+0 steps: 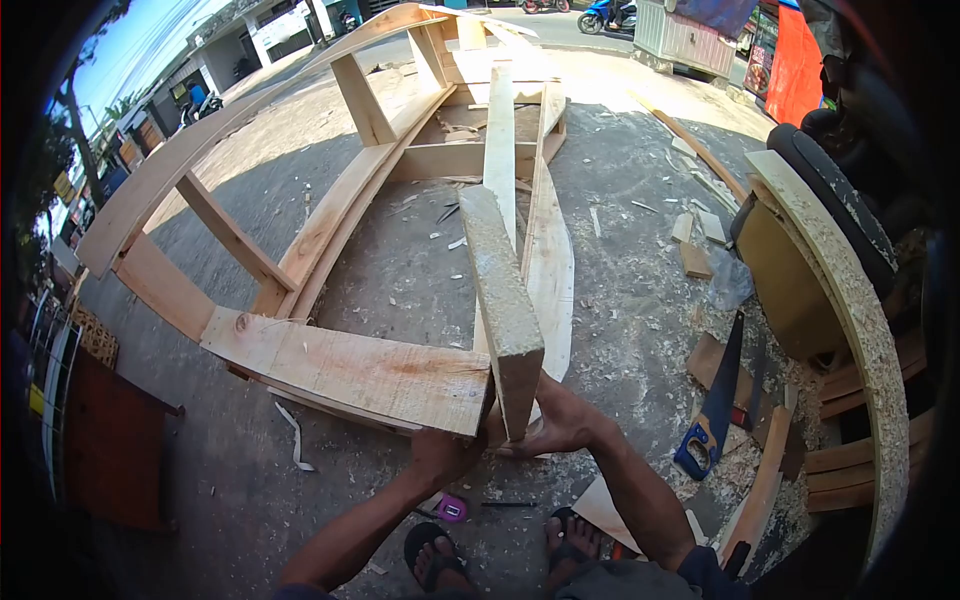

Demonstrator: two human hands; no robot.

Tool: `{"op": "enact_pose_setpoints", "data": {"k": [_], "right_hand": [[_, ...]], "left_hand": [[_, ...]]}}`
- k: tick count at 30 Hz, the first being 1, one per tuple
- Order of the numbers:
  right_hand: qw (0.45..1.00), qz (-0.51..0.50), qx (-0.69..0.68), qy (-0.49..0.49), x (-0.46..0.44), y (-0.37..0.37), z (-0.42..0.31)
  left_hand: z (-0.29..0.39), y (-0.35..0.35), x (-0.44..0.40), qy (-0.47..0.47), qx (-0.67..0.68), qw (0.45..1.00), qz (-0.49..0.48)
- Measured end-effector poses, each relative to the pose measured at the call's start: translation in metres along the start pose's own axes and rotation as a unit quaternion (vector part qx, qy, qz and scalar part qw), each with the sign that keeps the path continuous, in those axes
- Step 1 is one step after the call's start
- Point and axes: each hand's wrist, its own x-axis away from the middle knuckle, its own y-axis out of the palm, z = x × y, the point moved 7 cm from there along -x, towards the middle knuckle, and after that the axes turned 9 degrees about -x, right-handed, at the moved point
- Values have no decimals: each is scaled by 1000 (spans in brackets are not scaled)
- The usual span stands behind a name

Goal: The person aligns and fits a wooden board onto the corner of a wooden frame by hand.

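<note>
A thick wooden board [497, 285] stands on edge, its near end pointing toward me. My right hand [562, 418] is closed round the lower part of that near end. My left hand [447, 456] is curled at the near corner of a large wooden frame [350, 365], just left of the board. Its fingers are mostly hidden under the corner and beside the board. The frame has upright posts and a curved top rail on its left side. A narrow plank [500, 150] runs lengthwise behind the board.
A blue-handled handsaw [712, 405] lies at the right among wood offcuts [695, 258] and shavings. A long curved board [850, 300] leans beside a stool-like piece. Near my feet lie a pink tape measure [452, 508] and a dark pencil-like stick [508, 504]. A reddish-brown panel [115, 440] stands at left.
</note>
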Motion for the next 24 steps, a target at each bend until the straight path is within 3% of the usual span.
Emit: {"op": "enact_pose_setpoints", "data": {"k": [24], "right_hand": [[1000,13,-1,-24,1,0,0]], "left_hand": [[-2,2,3,9,-7,1000,8]]}}
